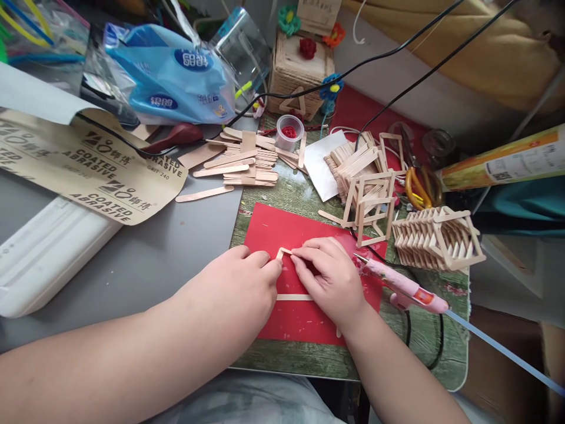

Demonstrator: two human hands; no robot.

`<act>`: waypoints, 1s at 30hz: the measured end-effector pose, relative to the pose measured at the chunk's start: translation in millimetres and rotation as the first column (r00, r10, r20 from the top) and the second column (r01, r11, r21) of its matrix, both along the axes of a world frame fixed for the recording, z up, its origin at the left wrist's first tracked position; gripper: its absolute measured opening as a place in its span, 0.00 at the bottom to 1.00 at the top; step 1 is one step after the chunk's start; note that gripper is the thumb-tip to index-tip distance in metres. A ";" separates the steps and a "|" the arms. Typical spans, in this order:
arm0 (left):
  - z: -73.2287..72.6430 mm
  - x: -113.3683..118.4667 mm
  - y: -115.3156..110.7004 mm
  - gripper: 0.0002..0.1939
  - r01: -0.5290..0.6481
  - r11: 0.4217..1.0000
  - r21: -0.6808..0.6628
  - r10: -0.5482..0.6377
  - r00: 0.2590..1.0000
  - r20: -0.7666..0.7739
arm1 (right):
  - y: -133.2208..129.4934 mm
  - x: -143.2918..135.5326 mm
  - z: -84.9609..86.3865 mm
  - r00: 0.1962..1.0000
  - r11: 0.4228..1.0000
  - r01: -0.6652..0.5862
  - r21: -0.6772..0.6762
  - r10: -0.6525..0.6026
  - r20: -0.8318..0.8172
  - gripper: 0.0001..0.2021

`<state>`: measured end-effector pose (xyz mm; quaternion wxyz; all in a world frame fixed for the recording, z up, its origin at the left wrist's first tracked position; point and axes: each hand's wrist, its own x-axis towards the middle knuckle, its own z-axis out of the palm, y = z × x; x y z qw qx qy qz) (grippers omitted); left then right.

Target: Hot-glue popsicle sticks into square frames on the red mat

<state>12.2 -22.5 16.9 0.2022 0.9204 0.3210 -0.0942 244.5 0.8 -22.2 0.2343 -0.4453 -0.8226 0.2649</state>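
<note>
My left hand (249, 282) is closed with its fingertips pinching a wooden craft stick, most of which the hand hides. My right hand (331, 277) pinches the end of another short visible piece of craft stick (286, 251). The two pieces meet in a corner between my fingertips, over a red sheet (282, 227). Below my hands a pale craft stick (295, 297) lies flat on the sheet, its right end covered by my right hand. Just right of that hand rests a pink glue gun (404, 285), its metal nozzle pointing toward the sheet.
Loose craft sticks (247, 162) are piled beyond the sheet. Stick frames (371, 206) and a stacked stick structure (436, 238) stand at the right, near yellow-handled scissors (419, 188). Sandpaper (110, 168) lies at left. Black cables (304, 92) cross the back.
</note>
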 end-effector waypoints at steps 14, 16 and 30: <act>3.9 3.0 1.3 0.09 0.007 1.000 -0.014 -0.007 0.999 -0.036 | -0.6 1.3 -0.5 0.994 0.997 -0.078 0.018 0.076 0.076 0.14; 4.8 2.9 2.0 0.09 0.003 1.000 -0.022 -0.004 1.000 -0.028 | -0.5 0.9 -0.6 0.992 0.995 -0.094 0.035 0.090 0.091 0.13; 9.8 4.1 2.6 0.08 0.000 0.999 -0.044 -0.002 0.998 -0.060 | -0.7 -1.7 -0.8 0.992 0.993 -0.106 0.049 0.102 0.075 0.12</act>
